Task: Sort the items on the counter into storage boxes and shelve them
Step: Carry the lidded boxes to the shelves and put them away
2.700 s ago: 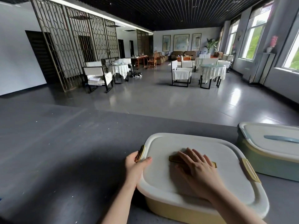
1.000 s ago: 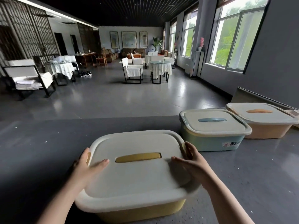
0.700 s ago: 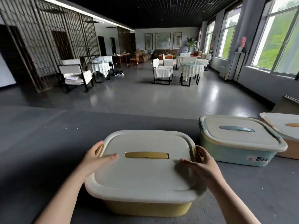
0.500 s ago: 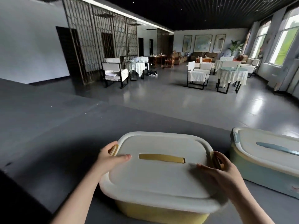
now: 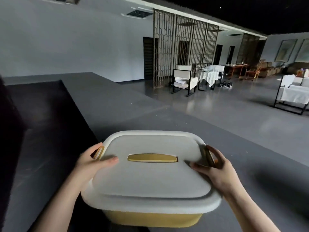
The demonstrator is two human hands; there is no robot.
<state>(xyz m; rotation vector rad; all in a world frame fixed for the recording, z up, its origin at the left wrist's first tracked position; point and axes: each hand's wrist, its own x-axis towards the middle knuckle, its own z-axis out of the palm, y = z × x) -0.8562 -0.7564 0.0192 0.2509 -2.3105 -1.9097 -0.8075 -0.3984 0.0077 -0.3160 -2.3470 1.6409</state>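
Note:
A yellow storage box (image 5: 152,220) with a closed white lid (image 5: 150,178) and a yellow recessed handle is held in front of me. My left hand (image 5: 93,163) grips its left side at the yellow clasp, thumb lying on the lid. My right hand (image 5: 215,166) grips the right side at the other clasp, thumb on the lid. The box appears raised above the dark grey counter (image 5: 117,111), its shadow falling to the right. What is inside the box is hidden.
The counter runs away to the left, with a dark lower recess (image 5: 33,114) along its left side. Beyond the counter lies an open hall floor with a metal lattice screen (image 5: 180,47), white armchairs (image 5: 184,81) and covered tables (image 5: 209,76).
The view has swung left: the blue and orange boxes on the right have left the frame. Both hands keep their grip on the yellow box, which has come up off the counter.

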